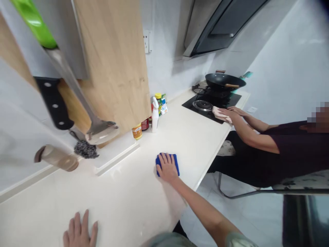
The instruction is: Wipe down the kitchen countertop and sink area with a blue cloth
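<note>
My right hand [167, 168] presses down on a folded blue cloth [177, 161] on the white countertop [123, 202], fingers over its top and the palm covering much of it. The cloth's edges show around the hand. My left hand [80, 231] rests on the counter near the bottom edge of the view, its fingers spread and nothing in them; its wrist is cut off by the frame.
A wooden board [115, 68] holds a hanging ladle [74, 82] and cleaver [53, 103] on the left. Beyond stand a spray bottle [155, 116] and jars. At right, a seated person [257, 144] holds a pale cloth [222, 115] on the stove [187, 103], by a wok [221, 81].
</note>
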The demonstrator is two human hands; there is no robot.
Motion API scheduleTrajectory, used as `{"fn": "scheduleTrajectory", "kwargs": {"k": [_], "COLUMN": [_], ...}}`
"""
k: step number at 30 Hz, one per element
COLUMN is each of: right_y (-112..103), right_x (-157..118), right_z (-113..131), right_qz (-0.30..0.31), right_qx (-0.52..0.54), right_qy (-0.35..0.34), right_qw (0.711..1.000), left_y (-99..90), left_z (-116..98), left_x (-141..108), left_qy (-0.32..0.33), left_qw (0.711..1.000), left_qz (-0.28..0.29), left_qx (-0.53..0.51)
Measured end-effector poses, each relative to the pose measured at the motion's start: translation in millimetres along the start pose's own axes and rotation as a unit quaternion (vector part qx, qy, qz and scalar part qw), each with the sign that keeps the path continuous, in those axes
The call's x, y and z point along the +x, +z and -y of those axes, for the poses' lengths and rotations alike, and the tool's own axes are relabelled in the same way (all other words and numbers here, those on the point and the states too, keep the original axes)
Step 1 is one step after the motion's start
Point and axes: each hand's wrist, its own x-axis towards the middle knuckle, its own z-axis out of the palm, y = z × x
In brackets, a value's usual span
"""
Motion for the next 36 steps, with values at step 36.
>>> {"fn": "scheduleTrajectory", "kwargs": {"k": [36], "right_y": [-2], "right_x": [-157], "right_z": [7], "right_qz": [-0.001], "right_qx": [-0.105], "right_qy": [-0.391], "right_qw": [0.914], "left_y": [-35.7], "left_z": [127], "left_x": [-102], "left_qy": [-0.153], "left_qw": [0.984], "left_qz": [-0.090], "left_qx": [-0.008]}}
